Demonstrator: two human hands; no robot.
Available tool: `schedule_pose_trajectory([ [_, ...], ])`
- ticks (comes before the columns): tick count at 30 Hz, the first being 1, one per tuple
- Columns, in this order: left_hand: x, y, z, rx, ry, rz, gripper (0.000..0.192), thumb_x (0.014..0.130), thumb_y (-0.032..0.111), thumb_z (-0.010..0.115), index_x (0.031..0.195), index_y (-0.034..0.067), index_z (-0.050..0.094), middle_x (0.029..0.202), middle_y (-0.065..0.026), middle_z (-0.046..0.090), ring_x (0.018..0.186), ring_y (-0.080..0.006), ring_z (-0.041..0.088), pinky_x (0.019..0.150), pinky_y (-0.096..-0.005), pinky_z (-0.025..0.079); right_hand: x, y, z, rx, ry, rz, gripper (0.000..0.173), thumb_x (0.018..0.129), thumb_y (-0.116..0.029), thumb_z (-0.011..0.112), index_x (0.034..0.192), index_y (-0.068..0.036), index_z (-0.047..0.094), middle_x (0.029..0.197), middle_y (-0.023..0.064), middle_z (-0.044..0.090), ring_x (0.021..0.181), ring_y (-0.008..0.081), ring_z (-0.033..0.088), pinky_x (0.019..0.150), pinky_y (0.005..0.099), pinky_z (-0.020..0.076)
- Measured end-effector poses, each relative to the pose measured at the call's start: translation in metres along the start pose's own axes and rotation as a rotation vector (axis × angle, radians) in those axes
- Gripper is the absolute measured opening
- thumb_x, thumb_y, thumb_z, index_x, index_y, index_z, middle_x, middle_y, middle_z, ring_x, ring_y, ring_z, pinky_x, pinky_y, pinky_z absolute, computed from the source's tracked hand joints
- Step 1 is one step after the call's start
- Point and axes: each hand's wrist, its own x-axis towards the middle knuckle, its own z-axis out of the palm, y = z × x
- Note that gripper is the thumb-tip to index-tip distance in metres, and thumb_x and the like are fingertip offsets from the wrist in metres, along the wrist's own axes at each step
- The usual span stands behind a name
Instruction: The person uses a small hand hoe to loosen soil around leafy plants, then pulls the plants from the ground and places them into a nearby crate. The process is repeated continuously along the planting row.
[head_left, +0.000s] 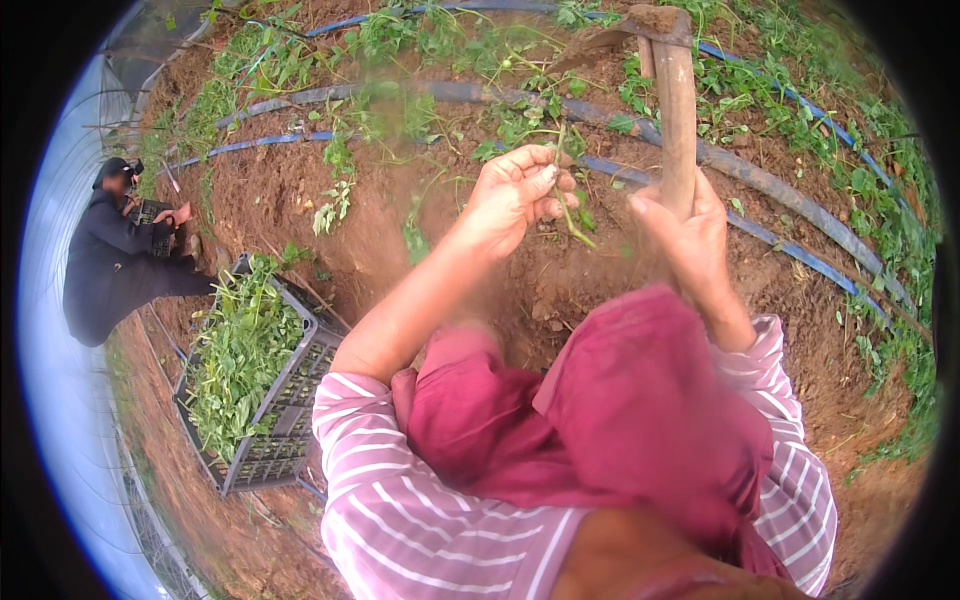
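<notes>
Between the thumb and fingers of my left hand (519, 196) is a green plant stem (574, 222), its upper end pointing away from me. My right hand (688, 222) grips the wooden handle of a hoe (676, 112), which stands up with its soil-caked metal blade (600, 43) at the top, turned to the left. Brown soil (375, 202) lies beneath both hands. Leafy green plants (517, 127) grow from it just beyond my left hand.
A black plastic crate (289, 420) heaped with cut greens (244, 360) stands at my left. Behind it a person in dark clothes (112, 255) crouches by another crate (154, 217). A thick grey hose (780, 187) and blue drip lines (795, 255) curve across the bed. Plastic greenhouse sheeting (64, 225) rises far left.
</notes>
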Motion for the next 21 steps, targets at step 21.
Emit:
schedule_pose_trajectory([
  [21,-0.021,-0.015,-0.054,-0.282,-0.050,0.131,0.019,0.081,0.011,0.060,0.097,0.007,0.052,0.084,-0.0058,0.055,0.078,-0.0185,0.054,0.059,-0.0218,0.043,-0.011,-0.012,-0.009,-0.174,0.038,-0.044,0.030,0.073,-0.015,0.071,0.093,-0.002,0.052,0.074,0.0020,0.059,0.057,0.0038,0.049,0.049,0.0186,0.0385],
])
